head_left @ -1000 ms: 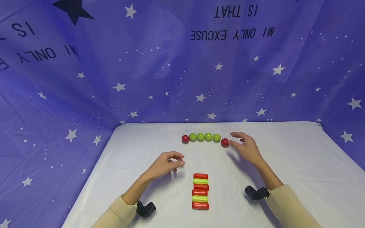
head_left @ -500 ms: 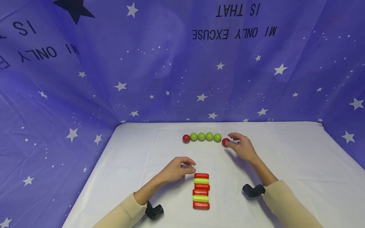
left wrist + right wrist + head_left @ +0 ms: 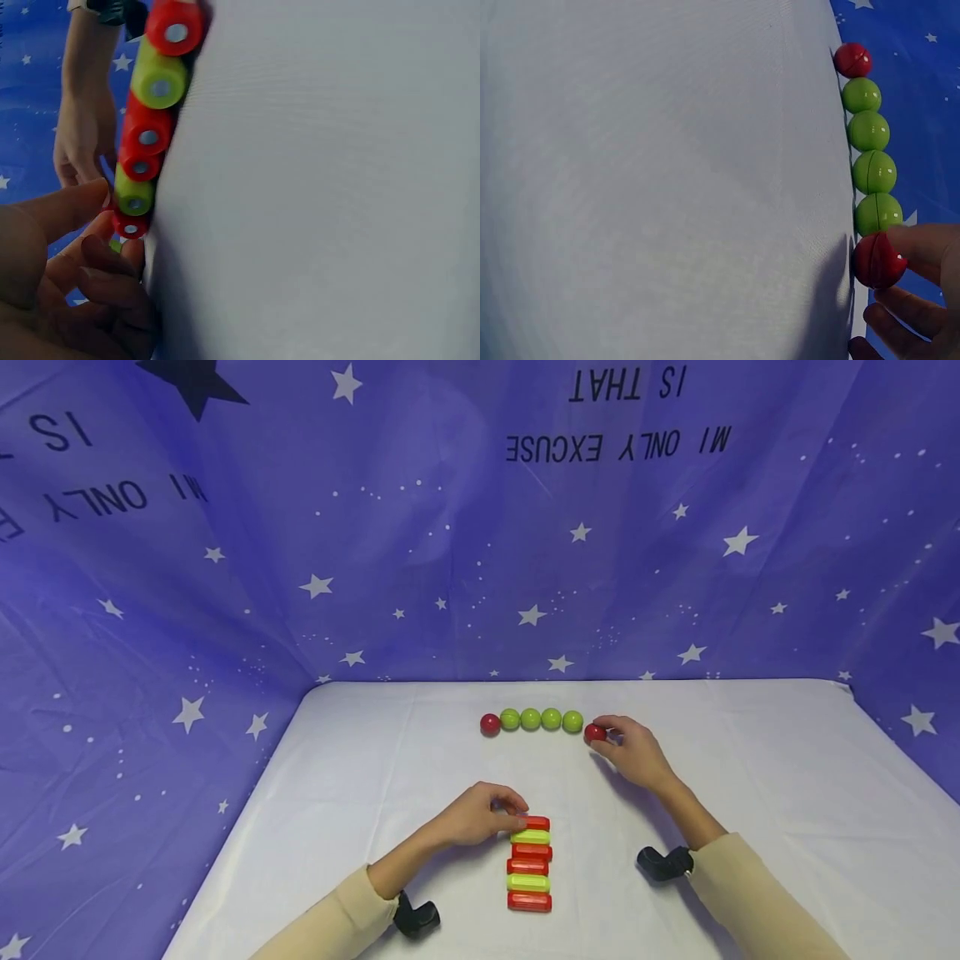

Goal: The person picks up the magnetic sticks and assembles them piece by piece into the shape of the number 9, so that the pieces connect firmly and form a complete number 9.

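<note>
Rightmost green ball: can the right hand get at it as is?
Probably not directly. The right hand has its thumb and fingers around the red ball, which sits between that hand and the rightmost green ball. Moving the red one aside should free the way.

Starry purple backdrop (image 3: 465,543) behind white-covered table (image 3: 787,793).

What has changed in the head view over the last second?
The left hand moved right and slightly toward the person, reaching the farthest red bar; whether it grips is unclear. The right hand closed its fingers on the right-end red ball. The other bars and other balls stayed put.
</note>
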`<state>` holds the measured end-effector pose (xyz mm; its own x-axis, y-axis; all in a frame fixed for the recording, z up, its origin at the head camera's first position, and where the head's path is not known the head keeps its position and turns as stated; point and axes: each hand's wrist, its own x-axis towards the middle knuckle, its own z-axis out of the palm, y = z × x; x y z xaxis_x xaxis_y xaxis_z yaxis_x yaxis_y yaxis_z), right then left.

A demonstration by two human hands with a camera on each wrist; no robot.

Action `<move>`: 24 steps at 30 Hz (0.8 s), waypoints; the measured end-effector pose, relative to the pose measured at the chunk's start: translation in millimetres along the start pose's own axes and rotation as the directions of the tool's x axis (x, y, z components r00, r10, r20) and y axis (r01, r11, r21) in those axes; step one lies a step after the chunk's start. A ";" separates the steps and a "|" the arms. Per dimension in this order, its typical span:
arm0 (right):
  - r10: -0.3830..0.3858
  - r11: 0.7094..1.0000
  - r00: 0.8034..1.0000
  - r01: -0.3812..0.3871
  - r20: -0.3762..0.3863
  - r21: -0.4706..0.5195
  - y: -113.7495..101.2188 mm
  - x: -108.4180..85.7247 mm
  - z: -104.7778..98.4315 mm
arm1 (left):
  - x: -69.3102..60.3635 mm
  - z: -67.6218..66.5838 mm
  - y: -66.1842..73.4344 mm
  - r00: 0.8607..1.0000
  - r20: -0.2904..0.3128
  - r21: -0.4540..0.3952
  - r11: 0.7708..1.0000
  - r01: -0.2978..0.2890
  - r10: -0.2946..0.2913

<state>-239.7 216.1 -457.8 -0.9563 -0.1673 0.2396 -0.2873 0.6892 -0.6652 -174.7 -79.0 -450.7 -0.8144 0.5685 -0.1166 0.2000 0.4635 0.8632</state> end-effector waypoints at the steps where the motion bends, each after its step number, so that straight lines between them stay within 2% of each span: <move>1: -0.006 1.000 1.000 0.006 -0.001 -0.005 -0.2 0.2 -0.1 | 0.0 0.6 -0.2 1.000 -0.001 0.017 1.000 -0.004 0.004; 7: 0.003 1.000 1.000 -0.003 -0.003 -0.027 0.2 2.2 0.1 | 0.3 2.5 0.2 1.000 -0.015 0.088 0.996 -0.008 0.009; 15: 0.043 0.998 0.999 -0.043 0.004 -0.044 1.5 1.1 2.0 | -0.4 2.7 -1.3 1.000 -0.017 0.100 0.995 -0.012 0.014; 24: 0.021 0.997 1.000 -0.020 0.007 -0.072 5.0 0.4 2.0 | 1.3 1.4 -3.9 1.000 0.002 0.091 0.996 -0.011 0.011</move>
<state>-241.6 218.0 -462.4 -0.9625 -0.1577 0.2209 -0.2631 0.7415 -0.6172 -175.8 -79.1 -454.9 -0.8112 0.5746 -0.1082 0.2575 0.5172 0.8162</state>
